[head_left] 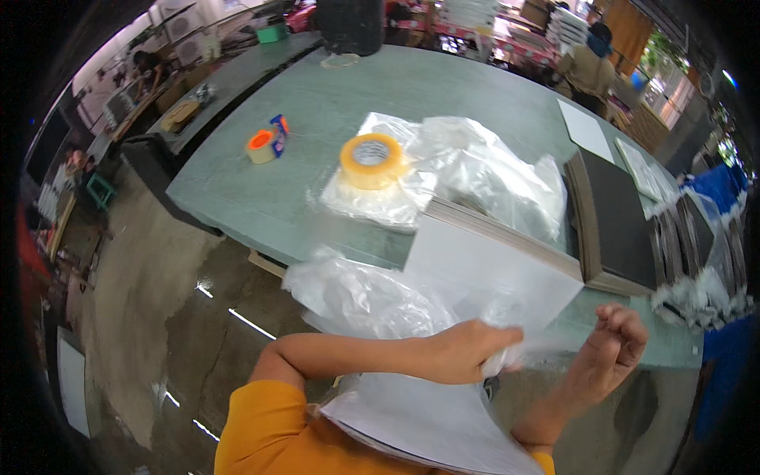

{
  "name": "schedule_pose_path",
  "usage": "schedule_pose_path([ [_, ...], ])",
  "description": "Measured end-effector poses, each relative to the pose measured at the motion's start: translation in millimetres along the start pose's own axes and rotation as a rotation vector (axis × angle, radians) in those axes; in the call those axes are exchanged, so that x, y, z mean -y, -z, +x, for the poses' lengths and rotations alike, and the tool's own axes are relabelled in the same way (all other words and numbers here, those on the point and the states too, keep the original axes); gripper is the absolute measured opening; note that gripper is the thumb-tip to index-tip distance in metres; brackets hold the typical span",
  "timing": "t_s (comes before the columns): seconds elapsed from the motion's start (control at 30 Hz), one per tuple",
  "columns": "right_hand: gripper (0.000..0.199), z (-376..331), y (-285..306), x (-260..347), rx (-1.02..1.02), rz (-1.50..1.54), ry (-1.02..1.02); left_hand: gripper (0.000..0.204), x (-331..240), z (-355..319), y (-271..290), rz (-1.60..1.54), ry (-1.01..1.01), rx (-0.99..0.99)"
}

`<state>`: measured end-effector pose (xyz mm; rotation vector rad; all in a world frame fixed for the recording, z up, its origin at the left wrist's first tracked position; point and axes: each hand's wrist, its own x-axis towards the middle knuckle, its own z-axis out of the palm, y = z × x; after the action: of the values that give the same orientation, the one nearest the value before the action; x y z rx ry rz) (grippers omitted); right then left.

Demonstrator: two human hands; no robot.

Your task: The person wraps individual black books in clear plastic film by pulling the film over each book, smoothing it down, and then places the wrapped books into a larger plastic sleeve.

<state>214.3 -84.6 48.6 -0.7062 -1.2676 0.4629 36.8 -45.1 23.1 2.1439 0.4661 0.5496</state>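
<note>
My left hand (473, 351) is closed on a bunched piece of clear plastic film (497, 361), in front of a stack of white-faced boards (491, 273). The stack leans at an angle, its grey layered edges along the top. My right hand (611, 348) is raised to the right of the stack with its fingers curled in; whether thin film is between them I cannot make out. More clear plastic (360, 297) lies crumpled left of the boards, over the table's near edge. A white sheet (427, 416) rests against my body below my hands.
On the green table (261, 202) lie a wide tape roll (370, 161) on clear plastic bags (491, 166), a small tape dispenser (266, 144), a dark-topped board stack (617, 222) and a white sheet (584, 129). Bundled boards (697, 245) stand at right. Another person (590, 67) is at the far right.
</note>
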Motion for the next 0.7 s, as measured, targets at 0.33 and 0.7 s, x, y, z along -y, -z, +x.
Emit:
schedule_pose_path([
  [0.33,0.031,-14,8,-41,0.176,0.640,-0.427,0.019,-5,-3,22,-0.181,-0.188,-0.423],
  [0.7,0.047,-69,67,-32,-0.155,-0.255,-0.472,0.016,23,-14,60,-0.446,-0.045,0.194],
])
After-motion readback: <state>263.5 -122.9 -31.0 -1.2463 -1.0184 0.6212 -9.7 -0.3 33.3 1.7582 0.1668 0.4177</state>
